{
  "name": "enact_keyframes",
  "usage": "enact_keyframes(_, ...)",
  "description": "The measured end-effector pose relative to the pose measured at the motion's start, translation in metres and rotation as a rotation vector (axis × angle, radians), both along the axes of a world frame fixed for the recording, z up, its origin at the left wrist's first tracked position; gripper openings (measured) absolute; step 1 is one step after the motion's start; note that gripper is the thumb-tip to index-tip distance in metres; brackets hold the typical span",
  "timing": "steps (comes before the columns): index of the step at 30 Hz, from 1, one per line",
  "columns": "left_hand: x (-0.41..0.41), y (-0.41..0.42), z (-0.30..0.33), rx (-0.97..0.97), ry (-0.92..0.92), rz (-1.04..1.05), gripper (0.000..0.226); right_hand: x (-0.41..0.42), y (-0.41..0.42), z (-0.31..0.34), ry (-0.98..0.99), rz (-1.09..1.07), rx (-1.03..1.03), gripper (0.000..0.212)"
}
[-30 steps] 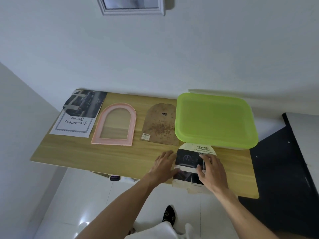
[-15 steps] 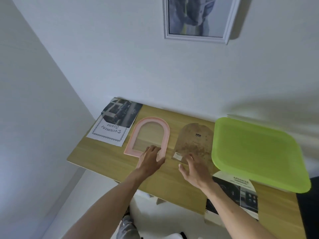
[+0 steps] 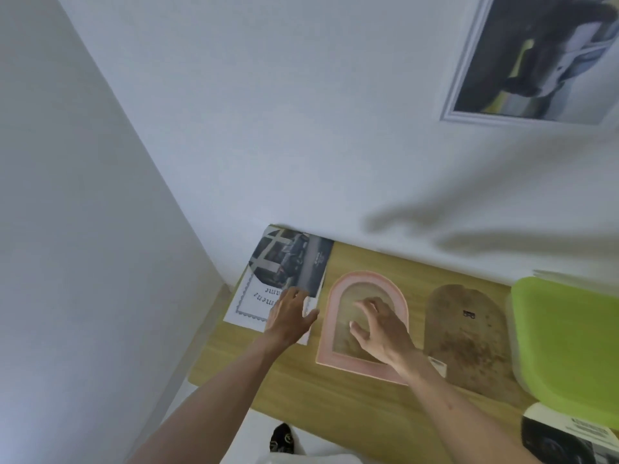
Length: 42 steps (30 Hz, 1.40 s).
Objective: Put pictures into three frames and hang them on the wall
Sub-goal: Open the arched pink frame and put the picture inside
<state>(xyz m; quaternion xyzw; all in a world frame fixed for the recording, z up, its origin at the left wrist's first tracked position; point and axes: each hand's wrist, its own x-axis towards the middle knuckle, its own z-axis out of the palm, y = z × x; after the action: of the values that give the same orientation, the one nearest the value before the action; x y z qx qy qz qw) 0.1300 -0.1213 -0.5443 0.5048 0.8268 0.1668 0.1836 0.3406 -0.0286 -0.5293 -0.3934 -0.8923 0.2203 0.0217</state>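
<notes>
Head view: pink arched frame (image 3: 335,316), arch wallward.

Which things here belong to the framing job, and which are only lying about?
For the job:
pink frame
brown backing
papers
car picture
hung picture
left hand
right hand

Lying about:
green tray
table

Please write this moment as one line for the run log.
left hand on papers | right hand open above pink arched frame | backing board beside frame | nothing lifted
</notes>
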Motion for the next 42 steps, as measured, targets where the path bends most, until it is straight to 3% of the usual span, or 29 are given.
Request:
enact_keyframes(8,-0.105,0.013,-0.013,-0.033,0.075,-0.043,0.051,-0.102,0.006,-0.004,-0.076,0.024,0.006,0.049)
enact_keyframes(15,-0.153,0.021,-0.038,-0.121,0.165,-0.26,0.077,-0.166,0.022,-0.013,-0.17,0.146,0.008,0.061)
enact_keyframes(20,-0.161,0.02,-0.051,-0.061,0.127,-0.287,0.066,-0.192,0.029,-0.025,-0.288,0.2,-0.036,0.072)
enact_keyframes(25,-0.166,0.017,-0.06,0.066,0.24,-0.352,0.047,-0.193,0.029,-0.038,-0.312,0.209,-0.025,0.066)
enact_keyframes(29,-0.166,0.015,-0.06,0.114,0.295,-0.389,0.039,-0.188,0.026,-0.043,-0.232,0.241,0.041,0.05)
enact_keyframes(33,-0.169,0.01,-0.059,0.171,0.302,-0.413,0.045,-0.182,0.023,-0.042,0.039,0.255,0.175,0.011)
enact_keyframes(42,-0.157,0.029,-0.025,0.427,0.338,-0.43,0.006,-0.175,0.018,-0.012,0.235,0.25,0.392,0.032)
